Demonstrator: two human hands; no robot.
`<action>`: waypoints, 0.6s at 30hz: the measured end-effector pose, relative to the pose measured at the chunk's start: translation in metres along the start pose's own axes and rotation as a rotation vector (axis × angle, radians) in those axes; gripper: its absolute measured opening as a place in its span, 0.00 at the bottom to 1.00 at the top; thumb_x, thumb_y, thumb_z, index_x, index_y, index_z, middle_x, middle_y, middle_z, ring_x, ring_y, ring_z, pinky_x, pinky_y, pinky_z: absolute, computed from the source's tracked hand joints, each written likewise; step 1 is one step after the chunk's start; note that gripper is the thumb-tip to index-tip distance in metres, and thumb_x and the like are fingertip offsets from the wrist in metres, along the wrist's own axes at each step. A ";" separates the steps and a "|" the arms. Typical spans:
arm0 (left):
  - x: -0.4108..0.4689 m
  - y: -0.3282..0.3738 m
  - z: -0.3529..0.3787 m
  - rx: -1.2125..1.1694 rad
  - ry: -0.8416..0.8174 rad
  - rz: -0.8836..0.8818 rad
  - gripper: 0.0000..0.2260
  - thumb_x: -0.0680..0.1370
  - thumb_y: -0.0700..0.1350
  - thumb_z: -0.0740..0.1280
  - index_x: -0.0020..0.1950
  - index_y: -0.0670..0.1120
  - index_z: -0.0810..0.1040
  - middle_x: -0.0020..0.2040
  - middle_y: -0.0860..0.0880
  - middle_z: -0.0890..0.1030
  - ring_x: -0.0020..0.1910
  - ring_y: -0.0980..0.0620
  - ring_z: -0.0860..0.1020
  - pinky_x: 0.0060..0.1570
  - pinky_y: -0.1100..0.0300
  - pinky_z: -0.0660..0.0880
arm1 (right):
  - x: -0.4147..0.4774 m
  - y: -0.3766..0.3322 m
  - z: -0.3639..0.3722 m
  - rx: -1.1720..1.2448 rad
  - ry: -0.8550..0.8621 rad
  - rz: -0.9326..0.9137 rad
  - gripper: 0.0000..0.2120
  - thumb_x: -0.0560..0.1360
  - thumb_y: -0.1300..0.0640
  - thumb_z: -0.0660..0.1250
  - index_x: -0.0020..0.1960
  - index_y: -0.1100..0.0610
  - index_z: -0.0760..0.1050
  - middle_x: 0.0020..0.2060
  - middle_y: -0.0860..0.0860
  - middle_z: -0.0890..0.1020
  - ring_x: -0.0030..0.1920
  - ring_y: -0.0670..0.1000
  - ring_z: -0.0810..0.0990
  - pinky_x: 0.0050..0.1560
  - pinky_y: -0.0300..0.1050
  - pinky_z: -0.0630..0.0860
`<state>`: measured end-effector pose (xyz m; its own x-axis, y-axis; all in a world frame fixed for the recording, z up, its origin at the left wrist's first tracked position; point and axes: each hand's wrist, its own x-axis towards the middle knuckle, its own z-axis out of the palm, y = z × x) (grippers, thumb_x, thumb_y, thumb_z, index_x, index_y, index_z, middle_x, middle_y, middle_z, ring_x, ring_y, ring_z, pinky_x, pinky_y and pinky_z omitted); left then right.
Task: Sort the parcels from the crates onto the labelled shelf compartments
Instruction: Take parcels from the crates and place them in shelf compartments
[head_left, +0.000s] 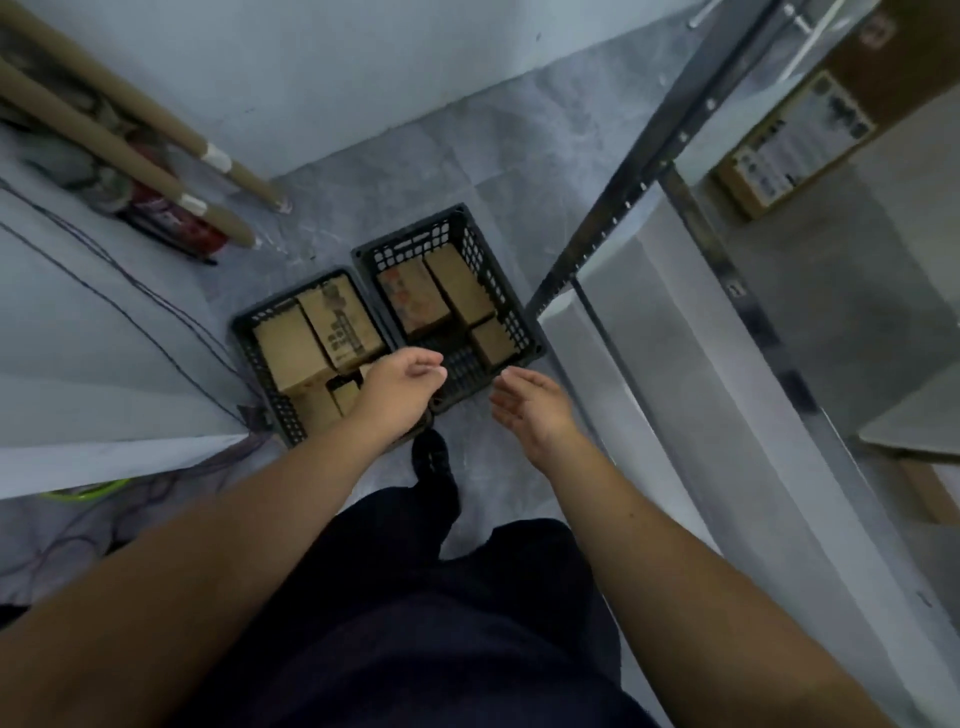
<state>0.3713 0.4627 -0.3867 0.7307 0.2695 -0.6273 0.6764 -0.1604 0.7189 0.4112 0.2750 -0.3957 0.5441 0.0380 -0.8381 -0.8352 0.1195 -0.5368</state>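
Here, the left hand (400, 389) is held loosely curled and empty over the near rim of the right crate (410, 244). The right hand (530, 405) is spread just beside that rim, and parcels (410, 293) are packed inside.

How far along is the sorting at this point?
Done: one labelled parcel already sits on the shelf, and the right crate shows a bare patch. In hand: nothing; left hand and right hand reach down empty. Left: parcels fill the left crate and three remain in the right.
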 end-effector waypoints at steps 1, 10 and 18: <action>0.008 0.004 -0.004 -0.009 0.003 -0.018 0.07 0.82 0.48 0.70 0.60 0.53 0.82 0.54 0.55 0.83 0.56 0.55 0.81 0.58 0.56 0.77 | 0.009 -0.007 0.005 -0.017 0.002 0.008 0.06 0.82 0.59 0.70 0.57 0.59 0.79 0.51 0.57 0.84 0.51 0.56 0.84 0.56 0.51 0.81; 0.061 0.018 -0.004 -0.106 0.071 -0.166 0.04 0.82 0.47 0.71 0.54 0.56 0.82 0.57 0.52 0.84 0.60 0.50 0.82 0.67 0.48 0.77 | 0.064 -0.064 0.038 -0.006 0.004 0.151 0.01 0.82 0.59 0.69 0.53 0.57 0.77 0.57 0.59 0.83 0.58 0.58 0.83 0.68 0.58 0.77; 0.107 0.022 0.030 -0.230 0.208 -0.343 0.10 0.82 0.46 0.69 0.63 0.47 0.82 0.58 0.47 0.83 0.59 0.48 0.81 0.61 0.51 0.79 | 0.137 -0.104 0.042 -0.283 -0.063 0.277 0.08 0.83 0.57 0.68 0.60 0.60 0.77 0.64 0.60 0.80 0.61 0.58 0.80 0.69 0.57 0.77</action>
<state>0.4672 0.4594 -0.4476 0.4184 0.4590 -0.7837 0.8200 0.1801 0.5433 0.5756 0.3097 -0.4509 0.2919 0.0921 -0.9520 -0.9351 -0.1818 -0.3043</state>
